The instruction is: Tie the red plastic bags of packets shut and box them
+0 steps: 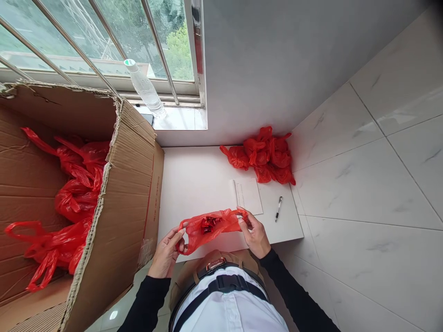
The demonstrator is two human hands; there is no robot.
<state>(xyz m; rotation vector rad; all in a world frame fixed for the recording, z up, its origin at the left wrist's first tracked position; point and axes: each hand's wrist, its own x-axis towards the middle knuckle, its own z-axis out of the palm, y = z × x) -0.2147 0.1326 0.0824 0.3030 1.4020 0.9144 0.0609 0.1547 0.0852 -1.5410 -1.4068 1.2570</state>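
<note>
A red plastic bag [199, 237] is stretched between my two hands above the front of the white table [194, 184]. Its mouth faces up, and several small dark red wrapped items [210, 224] show inside; their kind is too small to make out. My left hand [168, 252] grips the bag's left handle. The right handle is held by my right hand [255, 234], thumb and fingers closed on it. Just beyond the bag lies an open notebook [249, 196], and a black pen [278, 209] rests to its right.
On my left stands a tall open cardboard box [128, 198] with several red bags [78, 198] inside. A pile of tied red bags [266, 154] sits at the table's back right corner, near the wall. A clear bottle [147, 90] stands on the sill of the barred window.
</note>
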